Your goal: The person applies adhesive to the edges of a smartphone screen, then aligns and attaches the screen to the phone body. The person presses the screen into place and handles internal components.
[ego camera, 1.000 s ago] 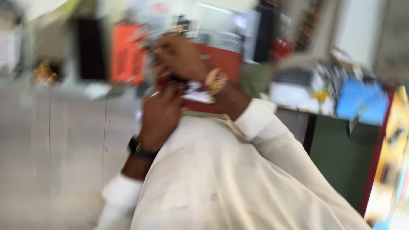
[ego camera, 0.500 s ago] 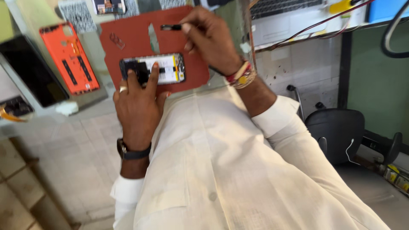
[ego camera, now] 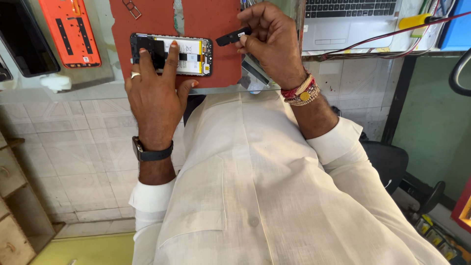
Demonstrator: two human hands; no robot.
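Head view: left hand (ego camera: 154, 100) covers part of opened phone (ego camera: 171, 54).

We see an orange phone back cover (ego camera: 71, 32) lying left of the red work mat (ego camera: 216, 59) on the counter (ego camera: 73, 91), just beside a dark phone screen (ego camera: 22, 41). A silver laptop (ego camera: 343, 22) sits to the right, red and black wires (ego camera: 392, 37) crossing its front edge. A black chair (ego camera: 387, 162) stands below.

White shirt (ego camera: 255, 196) with rolled cuffs; black watch (ego camera: 152, 153) and ring (ego camera: 134, 74) on the left, beaded bracelets (ego camera: 301, 92) on the right.
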